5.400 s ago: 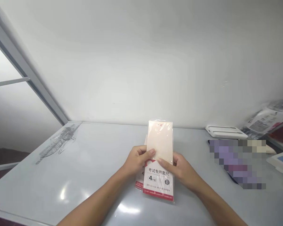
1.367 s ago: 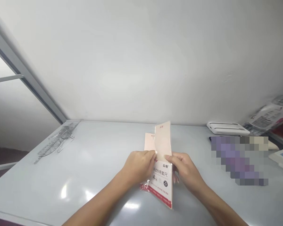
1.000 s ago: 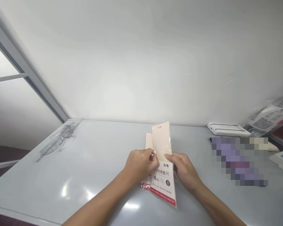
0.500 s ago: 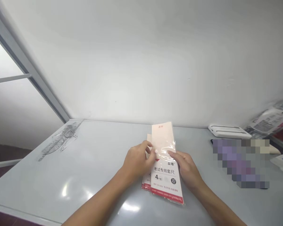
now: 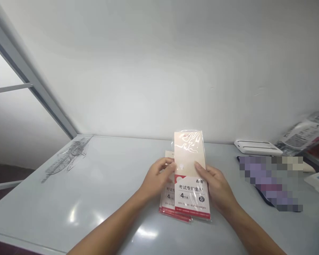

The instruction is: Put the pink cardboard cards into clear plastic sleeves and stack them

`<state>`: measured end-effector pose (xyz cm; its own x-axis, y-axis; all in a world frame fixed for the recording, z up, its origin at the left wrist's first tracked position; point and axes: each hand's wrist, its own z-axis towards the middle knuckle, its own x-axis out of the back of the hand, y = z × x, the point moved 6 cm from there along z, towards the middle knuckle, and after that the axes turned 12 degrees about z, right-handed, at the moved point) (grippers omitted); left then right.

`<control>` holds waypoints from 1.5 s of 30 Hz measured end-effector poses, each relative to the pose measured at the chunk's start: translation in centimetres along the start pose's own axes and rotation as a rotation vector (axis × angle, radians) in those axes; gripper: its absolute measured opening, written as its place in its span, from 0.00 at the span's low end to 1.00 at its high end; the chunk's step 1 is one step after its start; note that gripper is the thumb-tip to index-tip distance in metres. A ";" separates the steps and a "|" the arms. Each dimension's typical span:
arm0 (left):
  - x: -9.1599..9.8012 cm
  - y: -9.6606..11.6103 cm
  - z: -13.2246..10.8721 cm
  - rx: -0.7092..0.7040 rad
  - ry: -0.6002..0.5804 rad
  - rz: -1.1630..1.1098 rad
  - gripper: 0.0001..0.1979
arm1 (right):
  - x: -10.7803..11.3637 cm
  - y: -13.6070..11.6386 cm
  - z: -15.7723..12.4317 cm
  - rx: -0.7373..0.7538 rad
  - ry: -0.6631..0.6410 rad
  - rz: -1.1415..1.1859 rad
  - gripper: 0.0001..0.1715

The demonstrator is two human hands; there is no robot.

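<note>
A plain pale wall (image 5: 149, 78) rises behind a glossy grey table (image 5: 108, 198), with streaks of light shining on the table to the left of the grip and nearer the person. Far to the left of the grip, a grey metal frame (image 5: 46, 104) slants down to the table's back corner, and a dark sketch-like print (image 5: 67, 156) marks the table top below it.

The right hand (image 5: 218, 186) is closed on the right edge of a flat packet (image 5: 190, 180), its thumb across the front and its fingers behind. The packet is in a clear, shiny sleeve: cream above the thumb, white with dark lettering and a large 4 below, with a red band along the bottom. Whether its lower end touches the table cannot be told.

The left hand (image 5: 157, 179) is curled at the packet's opposite edge, thumb tip against that edge; how firmly it pinches, and on what, cannot be told. Under the front packet, partly covered and poking out to the left and below, are similar packets (image 5: 168, 200).

Well to the right of the grip, toward the wall, sits a white case (image 5: 258, 147). Nearer the right hand is a purplish thing (image 5: 264, 182), blurred into squares. Farther right are a clear bag (image 5: 303, 134) with a printed label and part of a white device (image 5: 317, 180) with blue patches.
</note>
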<state>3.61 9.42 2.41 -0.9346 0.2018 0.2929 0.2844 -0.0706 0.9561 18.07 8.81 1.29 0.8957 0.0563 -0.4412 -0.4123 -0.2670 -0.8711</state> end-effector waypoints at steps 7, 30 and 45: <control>-0.1 -0.7 0.4 0.090 -0.050 -0.201 0.15 | 0.0 0.0 0.3 0.006 -0.002 -0.175 0.24; 13.1 -3.3 0.5 0.548 0.269 1.186 0.09 | 11.3 -4.2 3.7 0.100 0.561 -1.466 0.26; 0.1 -2.1 -0.2 0.117 0.043 1.258 0.13 | 5.2 -5.5 1.6 0.436 0.404 -1.148 0.20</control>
<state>2.84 9.36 0.44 -0.0103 0.0265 0.9996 0.9946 -0.1030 0.0130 24.72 12.07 3.46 0.7267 -0.2709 0.6313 0.6703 0.0784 -0.7379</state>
